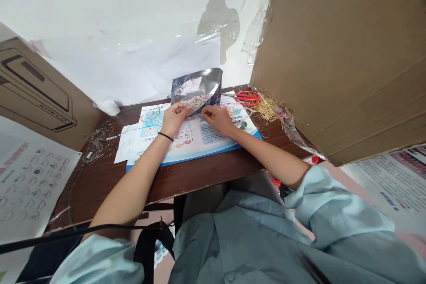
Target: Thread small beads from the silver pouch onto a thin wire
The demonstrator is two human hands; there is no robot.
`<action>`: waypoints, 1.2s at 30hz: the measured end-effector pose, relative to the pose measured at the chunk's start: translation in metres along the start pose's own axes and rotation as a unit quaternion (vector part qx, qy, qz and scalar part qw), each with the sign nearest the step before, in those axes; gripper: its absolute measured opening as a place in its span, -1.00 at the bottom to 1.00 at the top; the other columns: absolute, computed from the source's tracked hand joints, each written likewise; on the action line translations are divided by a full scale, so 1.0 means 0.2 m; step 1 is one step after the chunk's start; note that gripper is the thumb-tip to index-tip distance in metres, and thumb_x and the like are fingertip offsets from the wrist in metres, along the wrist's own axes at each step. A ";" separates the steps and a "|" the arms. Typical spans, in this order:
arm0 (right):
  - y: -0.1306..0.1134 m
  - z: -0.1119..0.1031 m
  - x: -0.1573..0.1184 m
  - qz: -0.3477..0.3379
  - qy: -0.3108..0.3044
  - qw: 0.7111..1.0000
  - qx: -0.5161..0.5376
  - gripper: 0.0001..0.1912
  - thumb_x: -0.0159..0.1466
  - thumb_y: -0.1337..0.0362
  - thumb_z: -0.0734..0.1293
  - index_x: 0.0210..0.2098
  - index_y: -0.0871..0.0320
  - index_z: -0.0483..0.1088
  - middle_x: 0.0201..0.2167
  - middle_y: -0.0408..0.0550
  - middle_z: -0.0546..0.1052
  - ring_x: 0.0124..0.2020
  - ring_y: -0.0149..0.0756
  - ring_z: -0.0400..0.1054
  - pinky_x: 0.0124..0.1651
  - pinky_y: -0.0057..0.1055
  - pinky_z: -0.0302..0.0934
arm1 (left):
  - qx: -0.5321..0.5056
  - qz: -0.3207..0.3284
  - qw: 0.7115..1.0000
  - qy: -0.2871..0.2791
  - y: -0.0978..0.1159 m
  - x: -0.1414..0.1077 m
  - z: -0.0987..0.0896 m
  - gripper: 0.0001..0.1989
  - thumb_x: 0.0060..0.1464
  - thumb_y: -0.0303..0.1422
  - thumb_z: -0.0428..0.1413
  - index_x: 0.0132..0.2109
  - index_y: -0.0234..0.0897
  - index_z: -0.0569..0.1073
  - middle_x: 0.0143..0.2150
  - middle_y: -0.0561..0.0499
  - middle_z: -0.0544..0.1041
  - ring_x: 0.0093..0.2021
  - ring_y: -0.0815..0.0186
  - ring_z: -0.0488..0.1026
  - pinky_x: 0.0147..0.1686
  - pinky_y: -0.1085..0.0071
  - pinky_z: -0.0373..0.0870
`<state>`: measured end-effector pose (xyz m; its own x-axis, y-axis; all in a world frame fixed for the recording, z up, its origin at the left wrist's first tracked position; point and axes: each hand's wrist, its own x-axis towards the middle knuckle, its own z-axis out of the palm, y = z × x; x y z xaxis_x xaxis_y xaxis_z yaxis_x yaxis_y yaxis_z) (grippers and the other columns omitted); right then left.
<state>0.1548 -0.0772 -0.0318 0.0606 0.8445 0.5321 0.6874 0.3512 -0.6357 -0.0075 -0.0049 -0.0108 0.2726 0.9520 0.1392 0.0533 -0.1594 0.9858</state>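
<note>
My left hand (176, 118) is closed in a pinch at the lower left edge of a shiny silver and dark blue bag (214, 80). A thin thread (141, 130) runs from this hand toward the left side of the table. The bag leans open toward me, with many small, pale, glittering beads (198, 99) inside. My right hand (218, 120) is curled at the bag's lower right, fingertips pressed together. A tiny gold-coloured bit shows at its fingers, too small to name. Both hands are above a printed sheet (186, 148).
Red-handled scissors (246, 97) lie to the right, against a heap of thin gold sticks (266, 107) and clear plastic wrap. Tangled thread with white beads (100, 137) is at the left. Cardboard boxes (333, 53) flank the brown table (206, 173), and a white wall stands behind.
</note>
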 end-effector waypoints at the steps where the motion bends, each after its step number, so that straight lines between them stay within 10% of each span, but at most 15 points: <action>1: 0.00 0.00 0.00 0.000 0.003 1.000 0.002 -0.90 0.29 0.34 0.31 -0.36 0.12 0.44 -0.46 -0.14 0.47 -0.33 -0.32 0.31 -0.17 -0.38 0.15 | -0.013 -0.005 1.000 -0.020 0.00 -0.01 0.01 -0.85 -0.07 -0.37 0.27 -0.37 -0.30 0.44 -0.50 0.09 0.49 -0.50 0.43 0.38 -0.40 0.47 0.40; 10: 0.01 -0.02 0.01 0.019 0.007 1.000 0.008 -0.89 0.30 0.35 0.28 -0.34 0.13 0.44 -0.41 -0.12 0.51 -0.35 -0.34 0.32 -0.22 -0.39 0.16 | -0.125 -0.082 0.981 -0.123 -0.04 -0.05 0.05 -0.82 0.02 -0.45 0.26 -0.21 -0.28 0.45 -0.30 0.00 0.59 -0.34 0.44 0.49 -0.23 0.41 0.47; 36: 0.00 0.01 0.00 -0.005 0.023 0.999 -0.038 -0.88 0.26 0.35 0.29 -0.42 0.12 0.39 -0.46 -0.12 0.46 -0.36 -0.32 0.27 -0.21 -0.37 0.13 | -0.143 -0.093 0.977 -0.128 -0.10 -0.03 0.04 -0.80 -0.12 -0.40 0.36 -0.31 -0.31 0.54 -0.35 0.01 0.56 -0.27 0.37 0.52 -0.11 0.30 0.49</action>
<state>0.1527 -0.0774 -0.0328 0.0862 0.8208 0.5647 0.7403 0.3266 -0.5877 -0.0031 -0.0091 -0.0328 0.5164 0.8556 -0.0362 -0.1367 0.1240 0.9828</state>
